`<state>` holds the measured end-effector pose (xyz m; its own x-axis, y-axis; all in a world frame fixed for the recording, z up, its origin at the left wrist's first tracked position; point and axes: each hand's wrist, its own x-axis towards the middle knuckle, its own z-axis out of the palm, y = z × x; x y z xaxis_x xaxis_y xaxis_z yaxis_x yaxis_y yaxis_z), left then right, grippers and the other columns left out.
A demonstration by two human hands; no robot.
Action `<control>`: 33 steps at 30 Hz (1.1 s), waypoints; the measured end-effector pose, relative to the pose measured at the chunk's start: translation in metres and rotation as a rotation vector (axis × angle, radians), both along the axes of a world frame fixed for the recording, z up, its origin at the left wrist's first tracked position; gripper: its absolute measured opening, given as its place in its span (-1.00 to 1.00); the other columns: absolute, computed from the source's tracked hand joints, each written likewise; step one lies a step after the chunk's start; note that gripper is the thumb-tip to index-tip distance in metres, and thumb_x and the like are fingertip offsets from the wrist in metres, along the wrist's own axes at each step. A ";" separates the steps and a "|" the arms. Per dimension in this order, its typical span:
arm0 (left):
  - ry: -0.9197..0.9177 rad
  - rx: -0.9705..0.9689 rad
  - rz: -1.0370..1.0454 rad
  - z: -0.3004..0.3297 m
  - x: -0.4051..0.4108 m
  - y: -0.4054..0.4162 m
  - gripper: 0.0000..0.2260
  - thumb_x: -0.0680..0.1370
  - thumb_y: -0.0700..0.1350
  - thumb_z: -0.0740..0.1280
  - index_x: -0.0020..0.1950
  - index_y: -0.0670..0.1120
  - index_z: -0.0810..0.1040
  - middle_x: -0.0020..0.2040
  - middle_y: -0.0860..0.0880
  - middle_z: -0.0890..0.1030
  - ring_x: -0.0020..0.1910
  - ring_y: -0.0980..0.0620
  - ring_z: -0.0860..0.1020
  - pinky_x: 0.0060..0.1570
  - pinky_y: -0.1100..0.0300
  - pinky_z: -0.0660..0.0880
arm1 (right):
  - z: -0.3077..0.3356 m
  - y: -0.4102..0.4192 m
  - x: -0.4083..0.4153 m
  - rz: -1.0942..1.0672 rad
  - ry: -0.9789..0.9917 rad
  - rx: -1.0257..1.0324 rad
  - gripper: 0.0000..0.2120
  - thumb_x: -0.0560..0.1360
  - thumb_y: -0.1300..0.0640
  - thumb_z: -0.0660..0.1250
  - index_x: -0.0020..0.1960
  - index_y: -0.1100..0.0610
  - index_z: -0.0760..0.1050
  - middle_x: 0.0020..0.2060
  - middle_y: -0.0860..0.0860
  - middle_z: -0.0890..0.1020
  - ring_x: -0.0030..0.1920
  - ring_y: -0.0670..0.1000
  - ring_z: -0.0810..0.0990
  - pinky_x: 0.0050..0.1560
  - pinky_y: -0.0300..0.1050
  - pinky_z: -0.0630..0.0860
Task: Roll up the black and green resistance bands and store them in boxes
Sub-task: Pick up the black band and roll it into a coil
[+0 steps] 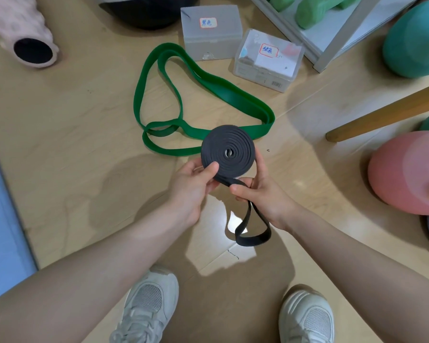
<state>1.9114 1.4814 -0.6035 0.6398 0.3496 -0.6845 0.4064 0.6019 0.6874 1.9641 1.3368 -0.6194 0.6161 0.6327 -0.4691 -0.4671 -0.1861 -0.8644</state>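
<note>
The black resistance band (227, 151) is mostly wound into a flat coil, held above the wooden floor. My left hand (192, 186) pinches the coil's lower left edge with the thumb on top. My right hand (254, 188) supports the coil's right side and grips the loose tail, which hangs down in a loop (253, 229). The green resistance band (208, 87) lies unrolled on the floor just beyond the coil. Two translucent lidded boxes stand farther back: one (211, 33) with a handwritten label, and one (268, 60) to its right, also labelled.
A pink foam roller (22, 33) lies at far left, a blue mat (0, 219) at the left edge. Teal (414, 38) and pink (406, 172) balls and a wooden leg (386, 112) crowd the right. A rack with green dumbbells (315, 11) stands behind. My white shoes (149, 305) are below.
</note>
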 end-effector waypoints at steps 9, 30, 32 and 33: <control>-0.009 0.022 -0.320 0.000 -0.003 0.024 -0.87 0.49 -0.26 0.33 -0.03 -0.05 0.50 -0.12 0.00 0.63 -0.17 0.06 0.60 -0.06 0.19 0.48 | 0.006 -0.009 0.014 0.174 -0.059 -0.098 0.04 0.45 0.44 0.30 0.45 -0.06 -0.45 0.01 -0.18 0.60 0.00 -0.22 0.61 0.15 -0.22 0.51; -0.106 -0.017 -0.087 0.017 0.001 -0.017 -0.85 0.53 -0.23 0.30 0.06 -0.07 0.44 0.01 -0.10 0.66 0.00 0.01 0.64 0.09 0.18 0.53 | 0.012 0.028 -0.001 -0.273 -0.107 0.178 -0.25 0.41 0.50 0.31 0.39 -0.03 0.09 0.04 -0.12 0.60 -0.02 0.01 0.66 -0.04 -0.14 0.59; -0.102 0.021 -0.008 0.015 0.002 -0.011 -0.87 0.53 -0.25 0.30 0.04 -0.09 0.45 -0.03 -0.08 0.66 -0.02 -0.03 0.63 0.07 0.16 0.55 | 0.009 0.030 -0.004 -0.222 -0.117 0.152 -0.18 0.39 0.52 0.32 0.41 -0.05 0.03 0.04 -0.16 0.60 0.05 0.02 0.64 0.07 -0.10 0.57; -0.097 0.057 -0.006 0.015 0.002 -0.006 -0.88 0.52 -0.25 0.31 0.01 -0.08 0.45 -0.06 -0.07 0.65 -0.05 -0.04 0.63 0.05 0.13 0.54 | 0.009 0.029 -0.003 -0.185 -0.119 0.142 -0.15 0.38 0.53 0.32 0.42 -0.05 0.00 0.07 -0.16 0.58 0.07 0.00 0.63 0.08 -0.12 0.56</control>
<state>1.9138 1.4754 -0.5887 0.7041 0.3819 -0.5986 0.3402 0.5586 0.7565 1.9614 1.3662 -0.6107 0.7728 0.5588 -0.3008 -0.3753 0.0201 -0.9267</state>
